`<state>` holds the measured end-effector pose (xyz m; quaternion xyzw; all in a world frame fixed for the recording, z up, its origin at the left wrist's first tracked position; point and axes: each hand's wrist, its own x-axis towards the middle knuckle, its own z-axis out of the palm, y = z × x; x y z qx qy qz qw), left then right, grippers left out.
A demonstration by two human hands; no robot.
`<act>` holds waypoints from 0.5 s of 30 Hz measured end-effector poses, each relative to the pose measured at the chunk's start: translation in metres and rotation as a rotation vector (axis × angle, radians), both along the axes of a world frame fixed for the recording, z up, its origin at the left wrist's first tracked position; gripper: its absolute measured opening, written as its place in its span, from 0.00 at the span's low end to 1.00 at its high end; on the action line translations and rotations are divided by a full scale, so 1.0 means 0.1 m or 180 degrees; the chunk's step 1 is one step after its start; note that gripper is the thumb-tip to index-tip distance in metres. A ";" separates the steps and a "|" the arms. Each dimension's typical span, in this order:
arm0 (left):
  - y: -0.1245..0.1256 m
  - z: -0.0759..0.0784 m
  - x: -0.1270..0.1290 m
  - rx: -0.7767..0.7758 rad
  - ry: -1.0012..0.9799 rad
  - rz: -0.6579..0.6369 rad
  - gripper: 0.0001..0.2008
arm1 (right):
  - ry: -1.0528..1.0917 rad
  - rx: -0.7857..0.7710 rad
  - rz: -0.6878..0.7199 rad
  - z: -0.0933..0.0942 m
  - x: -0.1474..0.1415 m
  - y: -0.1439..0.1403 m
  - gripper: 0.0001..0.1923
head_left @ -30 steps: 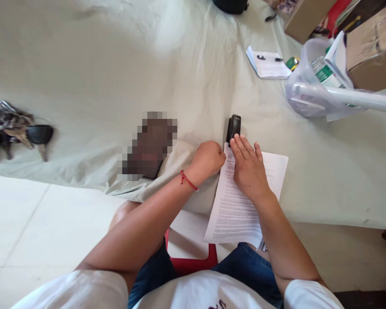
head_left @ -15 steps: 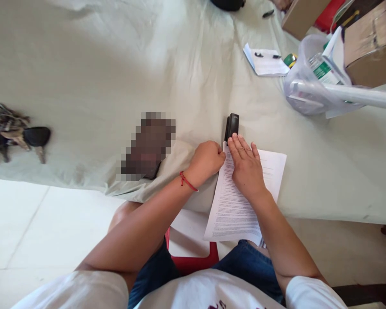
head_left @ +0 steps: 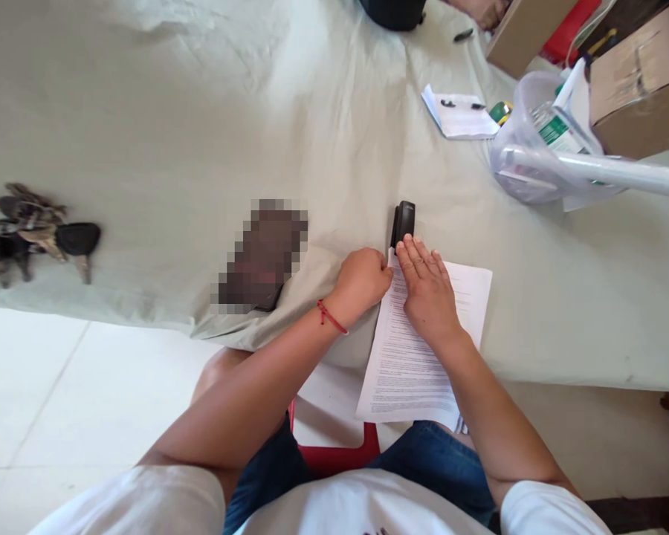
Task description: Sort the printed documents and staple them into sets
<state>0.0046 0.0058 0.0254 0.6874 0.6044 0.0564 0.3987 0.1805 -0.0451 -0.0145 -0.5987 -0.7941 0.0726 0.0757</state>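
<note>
A printed sheaf of paper [head_left: 409, 360] lies on the cloth-covered table [head_left: 201, 134] and hangs over its near edge. My right hand [head_left: 425, 291] presses flat on the upper part of the paper, fingertips beside a black stapler [head_left: 404, 220] that sits at the paper's top left corner. My left hand [head_left: 362, 281], with a red string at the wrist, is curled into a fist at the paper's left edge; whether it pinches the corner is hidden.
A bunch of keys [head_left: 30, 232] lies at the far left. A blurred dark object [head_left: 262, 256] rests left of my hands. At the right stand a clear plastic jug [head_left: 540, 141], a notepad [head_left: 461, 113] and cardboard boxes [head_left: 641, 82]. A red stool [head_left: 334, 446] shows below.
Both hands stay in place on the paper by the stapler. Only the view shifts slightly.
</note>
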 end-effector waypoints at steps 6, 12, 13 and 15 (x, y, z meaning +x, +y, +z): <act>0.01 0.01 0.00 -0.0009 -0.0019 -0.0013 0.12 | -0.0117 -0.0106 0.0148 0.09 0.07 0.04 0.44; 0.01 0.01 0.01 0.0063 0.0016 -0.0027 0.14 | -0.0024 -0.0049 0.0145 0.06 0.07 0.03 0.44; 0.01 0.01 0.01 0.0060 0.0011 -0.0012 0.14 | -0.0012 -0.0032 0.0136 0.04 0.06 0.02 0.44; 0.00 0.01 0.01 0.0045 -0.0011 0.0023 0.13 | -0.0012 -0.0002 0.0100 0.01 0.04 0.01 0.44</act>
